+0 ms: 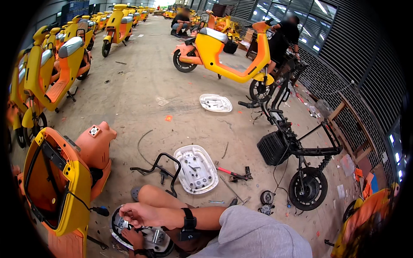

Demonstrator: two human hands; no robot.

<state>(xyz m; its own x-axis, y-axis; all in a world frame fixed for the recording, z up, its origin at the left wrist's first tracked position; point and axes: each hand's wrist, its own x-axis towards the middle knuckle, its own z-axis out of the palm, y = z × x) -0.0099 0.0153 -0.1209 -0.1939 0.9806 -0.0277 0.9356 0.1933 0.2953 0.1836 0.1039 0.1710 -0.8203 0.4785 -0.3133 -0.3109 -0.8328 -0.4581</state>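
Note:
My right hand [138,214] hovers over the near end of a rounded scooter part, fingers curled in a pinch; whatever they hold is too small to make out. That part [161,241], perhaps an upturned seat, has a pale shell, a dark rim and silver metal brackets. Lower down, my left hand [132,237] rests on its surface with the fingers laid out. A black band [189,219] circles my right wrist. Just beyond my legs lies a white oval tray [211,182] with bolts and small hardware. A bent black tube frame [174,161] leans beside it.
A yellow-orange scooter body shell [79,185] stands at my left. Red-handled pliers or cutters [232,173] and a wrench [216,201] lie ahead. A stripped black scooter frame [297,146] stands at right. A second white tray [215,108] sits farther off. Two people and rows of scooters are beyond.

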